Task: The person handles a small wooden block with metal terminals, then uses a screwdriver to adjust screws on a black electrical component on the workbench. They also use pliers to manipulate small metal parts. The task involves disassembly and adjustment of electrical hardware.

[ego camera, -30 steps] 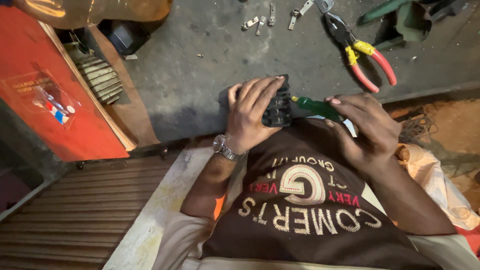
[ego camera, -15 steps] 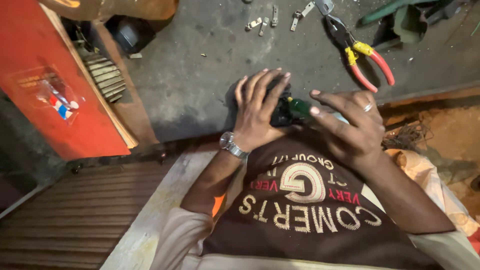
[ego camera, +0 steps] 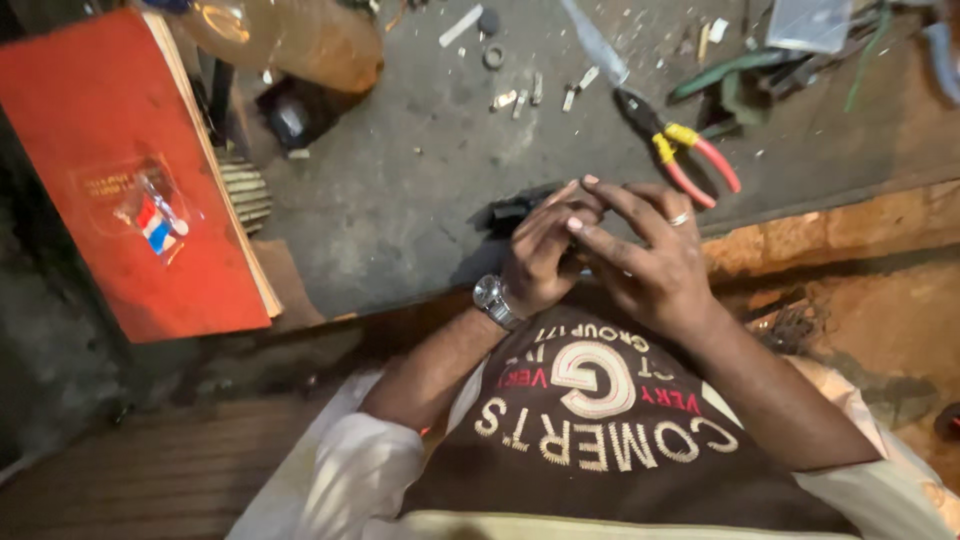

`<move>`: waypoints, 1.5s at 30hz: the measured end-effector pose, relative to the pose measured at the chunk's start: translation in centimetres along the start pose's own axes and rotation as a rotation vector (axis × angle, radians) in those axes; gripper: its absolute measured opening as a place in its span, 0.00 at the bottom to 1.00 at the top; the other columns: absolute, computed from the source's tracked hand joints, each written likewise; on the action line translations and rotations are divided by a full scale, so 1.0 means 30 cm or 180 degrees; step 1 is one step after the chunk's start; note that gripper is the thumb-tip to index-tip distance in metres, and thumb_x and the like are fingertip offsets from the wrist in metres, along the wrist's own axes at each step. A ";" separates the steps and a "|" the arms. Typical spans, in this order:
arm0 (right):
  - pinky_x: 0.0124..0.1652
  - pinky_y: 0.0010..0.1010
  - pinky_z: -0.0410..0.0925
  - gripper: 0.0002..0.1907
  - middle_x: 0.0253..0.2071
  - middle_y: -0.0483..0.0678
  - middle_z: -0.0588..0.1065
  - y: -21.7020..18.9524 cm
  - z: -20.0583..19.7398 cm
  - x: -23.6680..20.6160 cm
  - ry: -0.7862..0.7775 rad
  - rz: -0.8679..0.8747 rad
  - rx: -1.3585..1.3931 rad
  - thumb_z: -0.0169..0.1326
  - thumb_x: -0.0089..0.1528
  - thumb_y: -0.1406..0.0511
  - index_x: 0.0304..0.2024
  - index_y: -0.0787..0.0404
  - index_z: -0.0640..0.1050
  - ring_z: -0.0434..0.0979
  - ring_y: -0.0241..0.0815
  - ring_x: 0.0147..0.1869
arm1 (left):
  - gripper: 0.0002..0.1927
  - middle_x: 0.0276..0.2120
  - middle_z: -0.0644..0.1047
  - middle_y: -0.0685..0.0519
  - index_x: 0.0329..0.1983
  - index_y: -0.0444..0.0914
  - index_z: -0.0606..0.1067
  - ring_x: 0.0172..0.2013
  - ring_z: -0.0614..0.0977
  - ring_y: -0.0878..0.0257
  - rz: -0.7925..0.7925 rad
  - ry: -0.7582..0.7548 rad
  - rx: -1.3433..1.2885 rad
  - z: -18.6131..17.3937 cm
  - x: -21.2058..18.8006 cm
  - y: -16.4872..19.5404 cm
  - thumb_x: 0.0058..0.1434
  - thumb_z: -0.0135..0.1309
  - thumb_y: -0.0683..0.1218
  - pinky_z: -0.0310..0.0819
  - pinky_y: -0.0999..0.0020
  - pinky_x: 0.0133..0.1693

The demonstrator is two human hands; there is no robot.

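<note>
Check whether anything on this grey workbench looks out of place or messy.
Small metal screws and bits lie scattered loose near the red-and-yellow-handled pliers. Both hands cover a dark part; its condition is hidden.

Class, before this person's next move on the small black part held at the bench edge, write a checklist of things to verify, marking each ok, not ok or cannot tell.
1. Left hand wraps the black part: ok.
2. Right hand closes in against the left: ok.
3. Tool in the right hand's grip: cannot tell, the fingers hide it.
4. Pliers with red and yellow handles lie close on the bench: ok.
5. Small metal bits lie apart from the hands: ok.
6. Part visible enough to check: not ok, mostly covered.
</note>
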State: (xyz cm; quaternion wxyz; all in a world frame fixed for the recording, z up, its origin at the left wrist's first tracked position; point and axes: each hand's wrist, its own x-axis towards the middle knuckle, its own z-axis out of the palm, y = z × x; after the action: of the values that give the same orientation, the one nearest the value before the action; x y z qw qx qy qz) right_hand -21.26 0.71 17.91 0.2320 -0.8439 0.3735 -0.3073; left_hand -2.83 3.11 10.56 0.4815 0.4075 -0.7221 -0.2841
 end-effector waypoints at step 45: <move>0.33 0.39 0.68 0.22 0.34 0.54 0.75 0.082 -0.197 -0.009 0.0692 -0.0189 -0.0470 0.59 0.45 0.73 0.43 0.64 0.76 0.76 0.51 0.34 | 0.08 0.42 0.80 0.42 0.47 0.34 0.69 0.45 0.84 0.45 0.0149 0.0238 0.0439 0.019 0.002 -0.009 0.70 0.48 0.44 0.73 0.40 0.63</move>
State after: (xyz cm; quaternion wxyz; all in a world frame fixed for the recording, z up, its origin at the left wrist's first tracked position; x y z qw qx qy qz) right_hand -26.70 -1.54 20.46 0.1181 -0.8311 0.3929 -0.3754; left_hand -3.30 2.94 10.16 0.4855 0.4330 -0.7307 -0.2070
